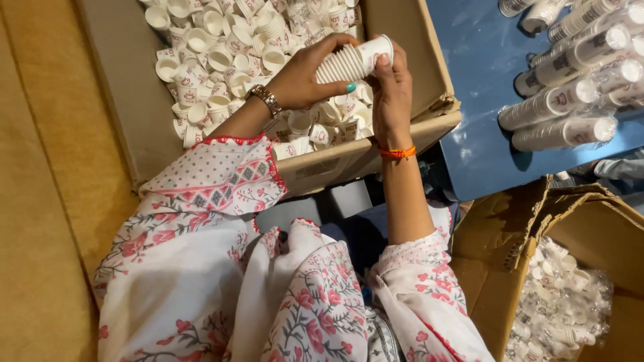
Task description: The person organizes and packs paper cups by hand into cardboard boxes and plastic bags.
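Patterned sleeves nearest. Second box [537, 268] at lower right holds wrapped cups. Left hand [302, 77] clasps cup stack [345, 62] over open box [376, 157]; right hand [392, 94] pinches end cup [374, 48] at stack's tip. Stack already many cups long. Loose cups [215, 60] fill box, still unstacked. Wrapped stacks [570, 100] lie finished on blue counter [483, 67], far right. Judged partway: many cups left.

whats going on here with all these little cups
A person holds a nested stack of small paper cups sideways over an open cardboard box of loose cups. The left hand grips the stack and the right hand steadies its end. Wrapped cup stacks lie on a blue table.
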